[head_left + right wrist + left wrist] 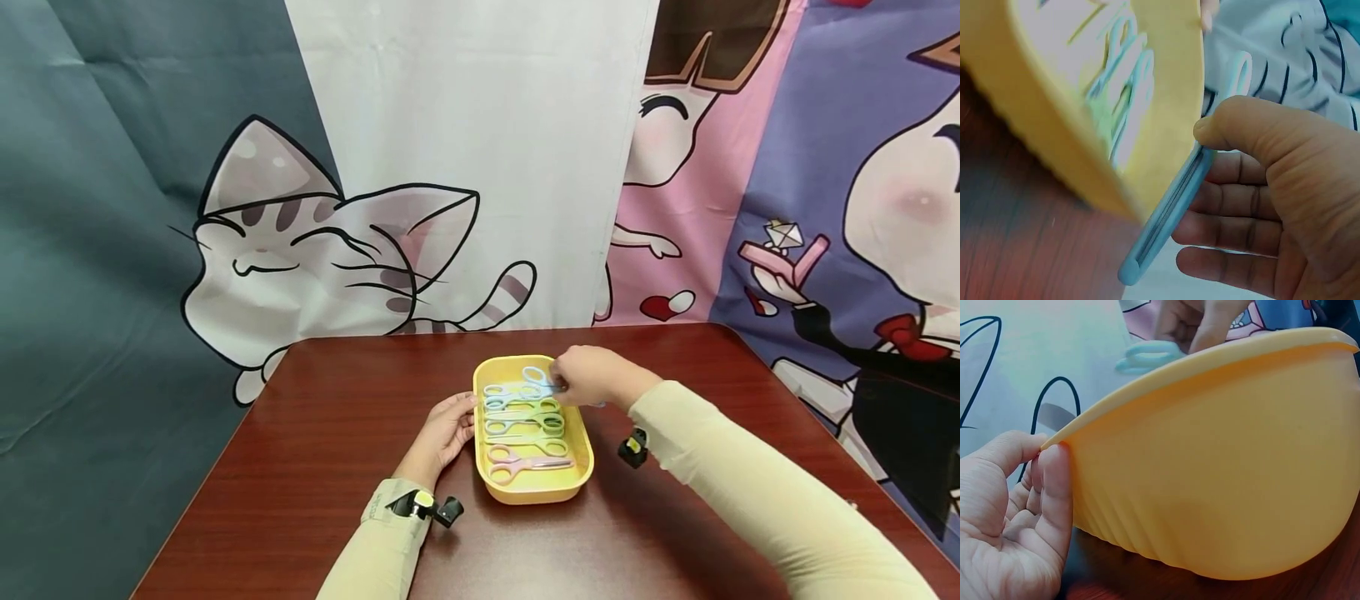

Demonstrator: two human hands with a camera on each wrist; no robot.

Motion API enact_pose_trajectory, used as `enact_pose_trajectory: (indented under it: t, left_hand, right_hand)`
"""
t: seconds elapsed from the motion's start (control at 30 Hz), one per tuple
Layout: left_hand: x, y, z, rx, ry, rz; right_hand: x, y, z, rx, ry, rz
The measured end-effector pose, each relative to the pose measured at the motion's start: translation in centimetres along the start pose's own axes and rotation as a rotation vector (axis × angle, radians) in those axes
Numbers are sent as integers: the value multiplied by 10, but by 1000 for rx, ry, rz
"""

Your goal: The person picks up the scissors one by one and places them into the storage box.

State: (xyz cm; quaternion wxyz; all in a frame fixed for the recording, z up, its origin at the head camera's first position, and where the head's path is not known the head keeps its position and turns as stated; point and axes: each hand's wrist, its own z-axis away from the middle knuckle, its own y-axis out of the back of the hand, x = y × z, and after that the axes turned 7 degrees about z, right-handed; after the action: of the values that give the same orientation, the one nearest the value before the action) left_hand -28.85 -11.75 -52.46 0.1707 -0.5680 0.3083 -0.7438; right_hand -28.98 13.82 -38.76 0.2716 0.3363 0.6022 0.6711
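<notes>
A yellow plastic basket (534, 495) holds several pairs of scissors laid crosswise. Nearest the front are pink scissors (517, 464), with green scissors (553, 425) and pale blue scissors (495, 402) farther back. My left hand (448, 429) pinches the basket's left rim between thumb and fingers, plain in the left wrist view. Over the far right corner, my right hand (596, 375) holds blue scissors (1172, 206) by thumb and fingers. Their rounded end hangs beside the basket wall in the right wrist view. Whether they touch other scissors, I cannot tell.
The basket rests on a dark red wooden table (337, 467). Behind the table's far edge hangs a printed cloth (480, 125) with cartoon figures. A small camera mount (633, 448) sits on the right wrist, and another mount (427, 505) on the left.
</notes>
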Motion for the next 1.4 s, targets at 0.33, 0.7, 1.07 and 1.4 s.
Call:
enact_pose_trajectory:
  t: [0.33,0.7,1.07,1.4]
  left_hand:
    - [1,-2,0,-17,2,-19]
    - [3,-1,1,-14,-3,-39]
    - [-1,1,3,-17,4,-22]
    - [1,-1,1,-1,-1,-30]
  right_hand:
    - [-42,-11,-27,-48,163,19]
    - [-57,-28,-38,-201,111,9]
    - [-69,-32,-45,-310,72,119]
    - [-67,-31,-48,-348,44,127]
